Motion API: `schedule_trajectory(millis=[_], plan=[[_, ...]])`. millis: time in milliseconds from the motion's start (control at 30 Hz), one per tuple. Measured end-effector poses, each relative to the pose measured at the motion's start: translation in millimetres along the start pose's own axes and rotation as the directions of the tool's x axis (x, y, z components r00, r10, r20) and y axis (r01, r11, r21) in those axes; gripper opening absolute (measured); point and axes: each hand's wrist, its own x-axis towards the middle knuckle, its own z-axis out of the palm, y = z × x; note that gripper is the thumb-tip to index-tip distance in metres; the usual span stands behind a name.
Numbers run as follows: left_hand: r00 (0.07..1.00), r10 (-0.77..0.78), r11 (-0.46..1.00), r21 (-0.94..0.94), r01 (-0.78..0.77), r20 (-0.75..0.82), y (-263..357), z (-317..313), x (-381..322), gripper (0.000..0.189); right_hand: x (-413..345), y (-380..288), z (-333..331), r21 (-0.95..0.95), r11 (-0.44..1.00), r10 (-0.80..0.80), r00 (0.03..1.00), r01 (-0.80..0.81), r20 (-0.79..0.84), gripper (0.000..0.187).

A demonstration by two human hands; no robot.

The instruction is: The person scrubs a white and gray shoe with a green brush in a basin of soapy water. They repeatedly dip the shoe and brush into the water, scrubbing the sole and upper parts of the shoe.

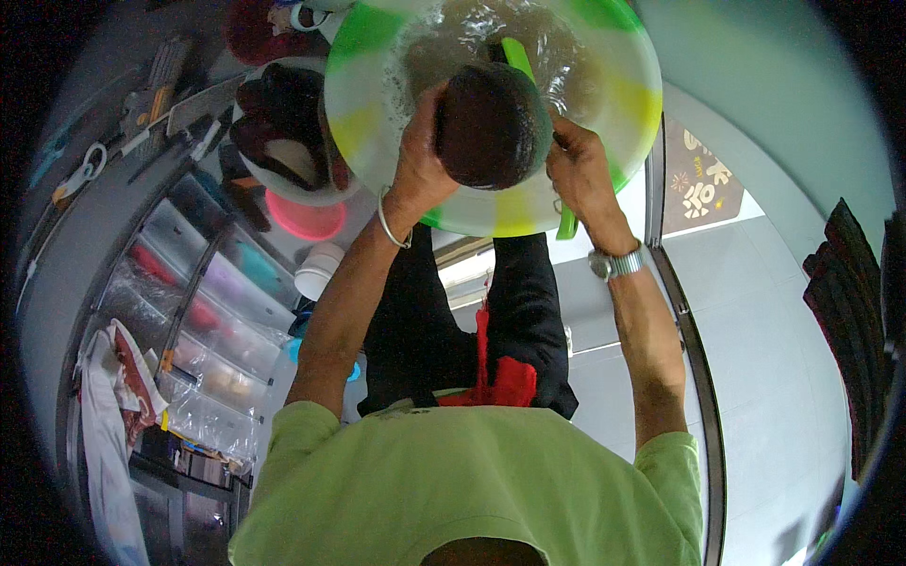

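A large plastic basin [517,212] striped in green, white and yellow holds cloudy, sudsy water [488,28]. Above it, my left hand [427,152] grips the left side of a dark, rounded, wet-looking object [492,127] with a textured surface. It may be the end of a shoe, but I cannot tell. My right hand [582,166] is closed around a green-handled tool [568,221], held against or close to the object's right side. A green length also shows beyond the object; the part between is hidden, and the tool's working end cannot be made out.
Left of the basin, a white tub [283,191] holds dark items resembling shoes. A pink bowl [308,216] and white container [320,272] stand nearby. Clear plastic drawers [205,304] line the left side. A dark door track [686,325] runs along the right, beside a printed mat [701,177].
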Motion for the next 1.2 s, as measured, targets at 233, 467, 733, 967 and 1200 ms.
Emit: schedule_trajectory(millis=[233, 467, 733, 967, 1200], plan=[[0.999, 0.052, 0.998, 0.036, -0.052, -0.009, 1.5, 3.6, 3.1, 0.064, -36.9, -93.8, -28.3, 0.394, 0.914, 0.12, 0.992, -0.1, -0.027, 0.052], [0.994, -0.065, 0.996, -0.052, 0.069, 0.09, -6.5, 4.2, 5.0, 0.072, -38.9, -102.6, -18.5, 0.549, 0.836, 0.022, 0.998, 0.018, -0.066, 0.066], [0.977, 0.018, 0.981, -0.192, 0.024, 0.212, 2.0, 5.9, 2.2, 0.118, -32.9, -96.2, -13.3, 0.577, 0.817, 0.014, 1.0, -0.022, 0.019, 0.074], [0.955, 0.186, 0.966, -0.22, -0.135, 0.233, 18.6, -1.8, 6.7, 0.119, -32.5, -81.7, -1.4, 0.547, 0.832, -0.108, 0.994, 0.089, 0.004, 0.079], [0.972, 0.144, 0.985, -0.121, -0.123, 0.187, 14.9, -8.8, 3.1, 0.099, -32.8, -78.9, -2.7, 0.497, 0.858, -0.131, 0.991, 0.127, -0.027, 0.075]])
